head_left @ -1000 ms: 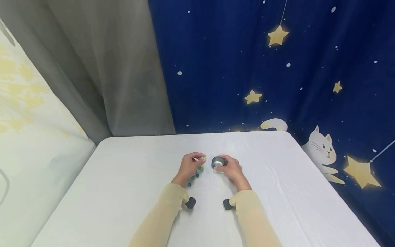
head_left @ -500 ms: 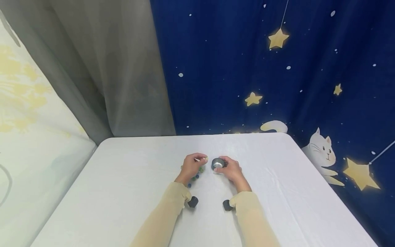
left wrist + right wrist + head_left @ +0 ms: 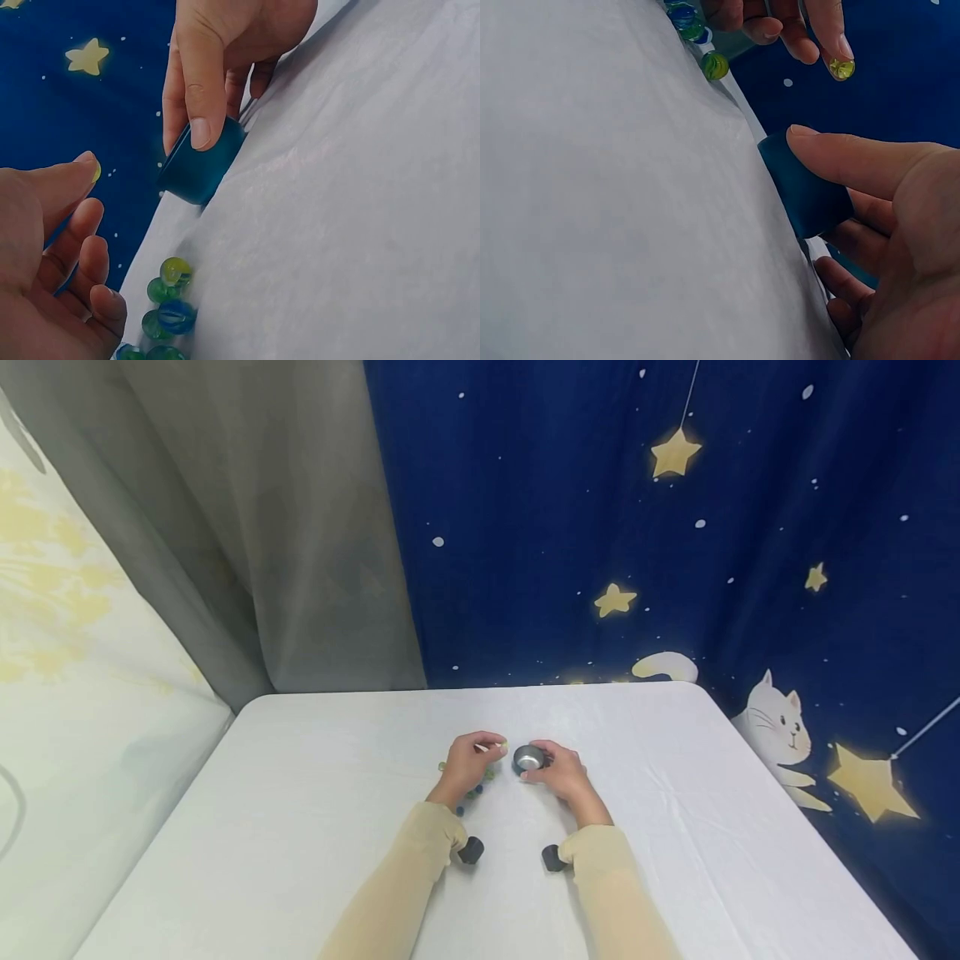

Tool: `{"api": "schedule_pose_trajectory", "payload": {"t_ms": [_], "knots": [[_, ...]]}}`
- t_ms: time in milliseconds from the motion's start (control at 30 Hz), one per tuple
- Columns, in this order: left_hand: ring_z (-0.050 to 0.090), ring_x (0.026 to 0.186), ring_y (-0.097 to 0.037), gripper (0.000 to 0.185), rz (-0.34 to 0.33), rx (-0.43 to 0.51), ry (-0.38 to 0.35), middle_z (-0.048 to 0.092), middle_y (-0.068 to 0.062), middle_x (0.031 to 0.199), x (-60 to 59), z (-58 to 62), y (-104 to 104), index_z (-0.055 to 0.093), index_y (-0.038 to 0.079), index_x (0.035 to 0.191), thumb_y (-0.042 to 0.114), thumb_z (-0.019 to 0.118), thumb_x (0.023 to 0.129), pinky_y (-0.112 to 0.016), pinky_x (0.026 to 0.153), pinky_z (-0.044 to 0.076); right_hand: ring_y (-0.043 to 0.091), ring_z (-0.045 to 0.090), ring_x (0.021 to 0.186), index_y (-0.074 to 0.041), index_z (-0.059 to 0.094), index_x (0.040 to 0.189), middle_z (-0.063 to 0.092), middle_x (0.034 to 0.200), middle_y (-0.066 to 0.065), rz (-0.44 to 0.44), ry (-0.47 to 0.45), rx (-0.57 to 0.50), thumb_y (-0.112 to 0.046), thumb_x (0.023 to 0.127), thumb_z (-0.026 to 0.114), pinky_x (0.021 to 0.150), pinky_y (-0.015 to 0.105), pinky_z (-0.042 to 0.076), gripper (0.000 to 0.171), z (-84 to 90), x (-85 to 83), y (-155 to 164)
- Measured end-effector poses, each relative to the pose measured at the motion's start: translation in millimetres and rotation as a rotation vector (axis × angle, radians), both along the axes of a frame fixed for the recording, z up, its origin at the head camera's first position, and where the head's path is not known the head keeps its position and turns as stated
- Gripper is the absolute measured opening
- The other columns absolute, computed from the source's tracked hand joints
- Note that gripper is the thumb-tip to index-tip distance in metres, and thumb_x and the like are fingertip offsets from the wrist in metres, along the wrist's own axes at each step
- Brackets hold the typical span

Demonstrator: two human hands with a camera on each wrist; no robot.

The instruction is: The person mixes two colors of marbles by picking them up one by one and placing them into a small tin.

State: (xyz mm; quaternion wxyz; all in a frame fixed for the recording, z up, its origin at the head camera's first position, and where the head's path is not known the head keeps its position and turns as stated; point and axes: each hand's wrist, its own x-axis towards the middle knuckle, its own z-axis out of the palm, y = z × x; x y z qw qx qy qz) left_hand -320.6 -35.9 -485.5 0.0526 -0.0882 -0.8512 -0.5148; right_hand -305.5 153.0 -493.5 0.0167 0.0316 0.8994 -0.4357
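Note:
My left hand [image 3: 465, 764] pinches a yellow marble [image 3: 842, 69] between thumb and index finger, above the table. In the left wrist view its other fingers curl loosely beneath. To its right, my right hand [image 3: 561, 768] holds a small round cup [image 3: 529, 758], dark teal outside and shiny silver inside, with thumb and fingers on opposite sides. The cup is tilted somewhat, its mouth turned toward the left hand. Whether its base touches the table, I cannot tell. Several green, blue and yellow glass marbles [image 3: 176, 316] lie under and beside the left hand, which partly hides them in the head view.
A white cloth covers the table [image 3: 300, 827], whose far edge meets a grey curtain [image 3: 330, 568] and a blue starry curtain [image 3: 540, 527]. A black wrist device [image 3: 470, 851] sits at the left cuff and another black device [image 3: 553, 858] at the right one.
My left hand has moved slightly to the right, toward the cup, still pinching the yellow marble. A marble now shows at its left side. My right hand and the cup have barely moved.

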Motion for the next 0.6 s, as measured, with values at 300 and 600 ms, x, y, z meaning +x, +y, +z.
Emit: {"api": "schedule_pose_trajectory", "payload": {"t_ms": [300,600], "knots": [[0.056,0.077,-0.015,0.014,-0.025,0.018,-0.010,0.064,0.004,0.084,-0.9,-2.4,5.4,0.075,0.015,0.098,0.016,0.074,0.084,-0.030,0.069,0.047,0.036,0.045,0.129,-0.019,0.063,0.128,0.059,0.132,0.010,0.010,0.007,-0.022,-0.021,0.070,0.086,0.104,0.061,0.027,0.063,3.1,1.5,1.6],[0.056,0.081,-0.015,0.016,-0.033,-0.008,-0.017,0.063,0.004,0.084,1.6,-4.8,10.6,0.076,0.016,0.100,0.015,0.074,0.085,-0.032,0.075,0.047,0.036,0.046,0.128,-0.020,0.064,0.126,0.060,0.132,0.009,0.016,0.010,-0.036,-0.020,0.069,0.086,0.103,0.060,0.030,0.062,0.5,2.8,1.7]]}}
